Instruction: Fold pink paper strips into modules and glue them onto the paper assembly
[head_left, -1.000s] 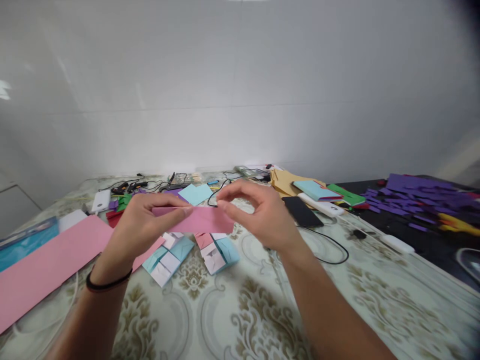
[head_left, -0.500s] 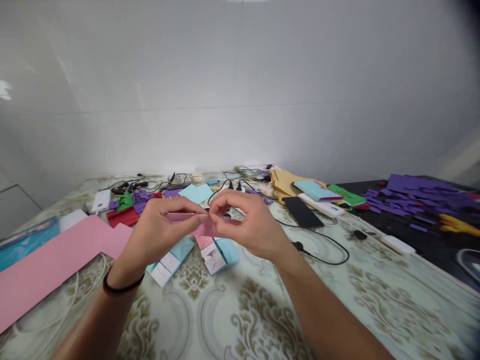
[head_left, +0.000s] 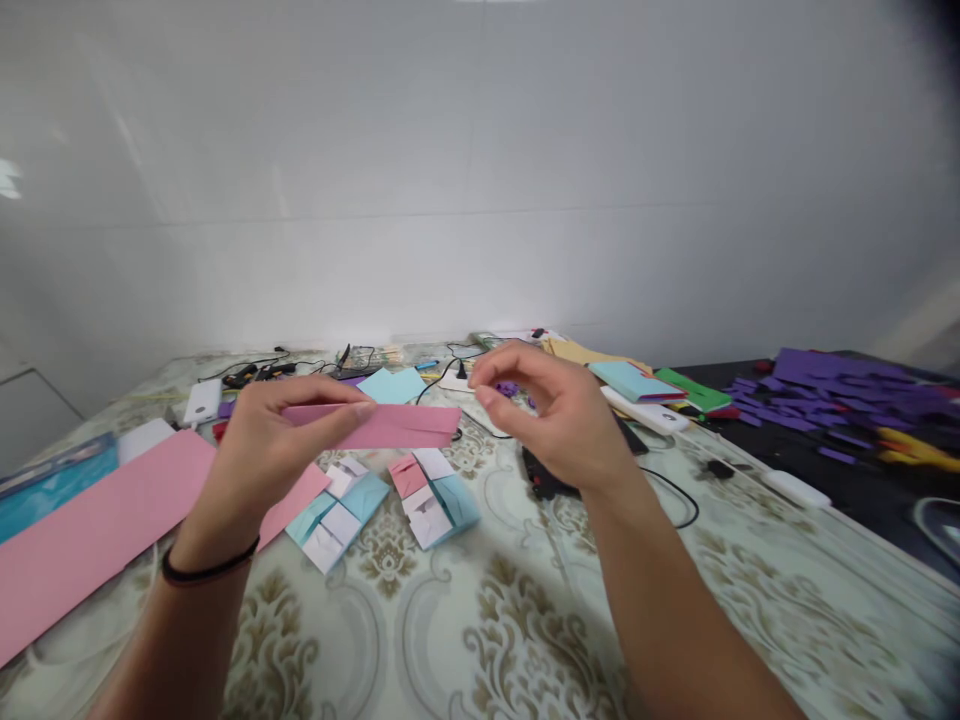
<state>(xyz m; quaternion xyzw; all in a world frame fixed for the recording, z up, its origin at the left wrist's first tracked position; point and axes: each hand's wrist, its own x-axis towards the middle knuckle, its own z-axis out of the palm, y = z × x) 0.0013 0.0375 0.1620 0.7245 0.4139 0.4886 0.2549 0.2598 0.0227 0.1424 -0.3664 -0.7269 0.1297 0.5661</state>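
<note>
A folded pink paper strip (head_left: 412, 426) is raised above the table, pinched at its left end between the thumb and fingers of my left hand (head_left: 289, 440). The strip points level to the right. Apart from its free end, my right hand (head_left: 551, 410) hovers with curled fingers and the thumb slightly away from them; nothing shows in its grasp. Below the strip lie two folded paper squares: one of blue and white panels (head_left: 341, 515) on the left, and one of pink, white and blue panels (head_left: 436, 500) on the right.
Large pink paper sheets (head_left: 97, 530) cover the left side. A light blue sheet (head_left: 392, 385) lies farther back. To the right are a white power strip (head_left: 645, 412), coloured paper stacks (head_left: 637, 380) and a pile of purple pieces (head_left: 817, 400). Black cables (head_left: 675, 490) trail across the patterned cloth.
My hands have moved apart. My right hand has let go of the pink strip and shifted right, while my left hand has drawn left with it, exposing its length.
</note>
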